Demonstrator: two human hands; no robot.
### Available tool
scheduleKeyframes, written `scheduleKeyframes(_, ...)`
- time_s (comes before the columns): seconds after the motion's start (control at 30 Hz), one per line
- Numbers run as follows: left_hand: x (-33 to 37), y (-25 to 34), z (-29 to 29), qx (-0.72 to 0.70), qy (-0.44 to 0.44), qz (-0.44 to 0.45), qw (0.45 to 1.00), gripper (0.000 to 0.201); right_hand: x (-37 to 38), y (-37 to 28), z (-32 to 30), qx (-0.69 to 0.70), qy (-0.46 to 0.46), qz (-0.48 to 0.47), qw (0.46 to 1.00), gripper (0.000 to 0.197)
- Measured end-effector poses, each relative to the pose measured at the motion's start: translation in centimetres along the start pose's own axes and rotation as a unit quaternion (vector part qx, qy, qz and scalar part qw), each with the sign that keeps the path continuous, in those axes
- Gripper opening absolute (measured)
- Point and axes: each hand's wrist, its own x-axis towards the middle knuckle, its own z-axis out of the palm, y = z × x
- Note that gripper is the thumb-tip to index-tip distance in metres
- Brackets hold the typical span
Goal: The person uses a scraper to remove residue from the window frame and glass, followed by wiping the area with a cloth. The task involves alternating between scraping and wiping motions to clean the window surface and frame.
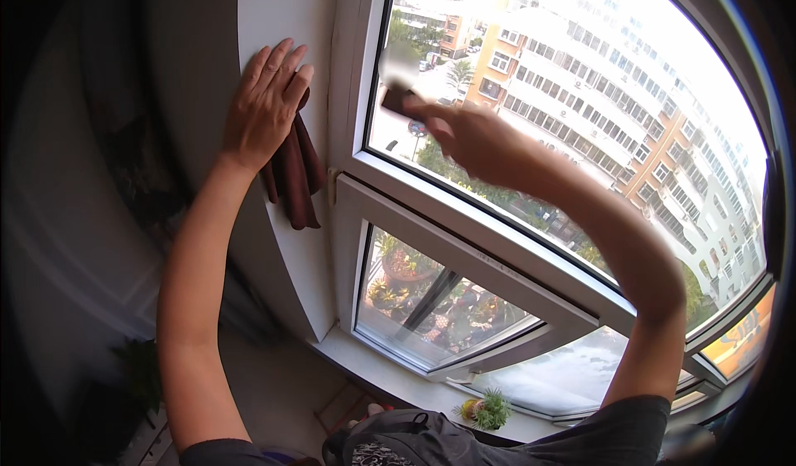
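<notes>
My left hand point(270, 105) rests against the white wall edge beside the window, fingers stretched upward. A dark reddish-brown cloth point(297, 180) hangs in folds from between its thumb and palm. In front of the upper window pane point(531, 76), my right hand point(474, 138) grips a small dark brown, block-like piece point(400, 99). Motion blurs that piece, and I cannot tell its exact kind or whether it touches the glass. A pale grey smudge shows on the pane just above it.
White frame bars point(489, 259) border the panes. A lower window sash point(448, 300) has potted plants behind its glass. On the sill below stands a small green plant point(489, 408) in a yellow pot. Apartment buildings point(572, 93) rise outside. The room's left side is dark.
</notes>
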Motion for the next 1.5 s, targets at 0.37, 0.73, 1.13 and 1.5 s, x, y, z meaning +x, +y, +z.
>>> scheduleKeyframes(0.37, 1.9, 3.7, -2.0, -0.196, 0.006, -0.081, 0.977, 0.02, -13.8, 8.0, 10.7, -0.052, 0.043, -0.198, 0.978, 0.065)
scheduleKeyframes(0.73, 13.0, 11.0, 3.0, -0.33, 0.22, -0.409, 0.822, 0.019, -13.3, 9.4, 10.8, 0.206, 0.123, -0.202, 0.95, 0.05)
scheduleKeyframes(1.13, 15.9, 15.5, 0.8, -0.381, 0.309, -0.228, 0.841, 0.026, -13.9, 9.6, 8.5, 0.381, 0.08, -0.108, 0.915, 0.037)
scheduleKeyframes(1.5, 16.2, 15.4, 0.7, -0.326, 0.284, -0.263, 0.862, 0.021, -13.4, 9.3, 8.8, 0.418, 0.107, -0.1, 0.897, 0.038)
